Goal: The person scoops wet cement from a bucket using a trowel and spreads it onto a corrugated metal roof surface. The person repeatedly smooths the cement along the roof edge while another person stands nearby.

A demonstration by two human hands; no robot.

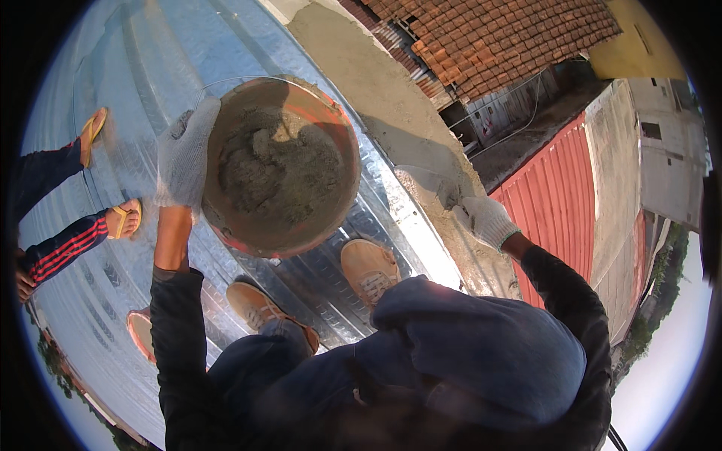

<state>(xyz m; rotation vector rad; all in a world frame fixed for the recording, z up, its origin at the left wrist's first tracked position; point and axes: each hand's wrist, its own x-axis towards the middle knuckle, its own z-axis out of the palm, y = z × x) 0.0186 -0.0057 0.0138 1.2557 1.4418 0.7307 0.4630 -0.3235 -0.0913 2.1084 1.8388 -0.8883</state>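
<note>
Denim knee (481, 346) nearest us, then the metal roof (135, 60), with a mortar-coated ledge (353, 68) along its right edge. Near that edge, the mortar bucket (347, 143) has our left hand (189, 150) clamped on its rim; our right hand (485, 223) closes on an apparent trowel (430, 183). We seem mid-spreading; next calls for even strokes.

Mortar (274, 169) in bucket (347, 143), bucket over roof (124, 180); shoes (368, 263) on roof behind bucket, ledge (353, 64) to its right, house (496, 41) beyond ledge

Ribbed metal roof (173, 45) beneath tan shoes (367, 264).
</note>
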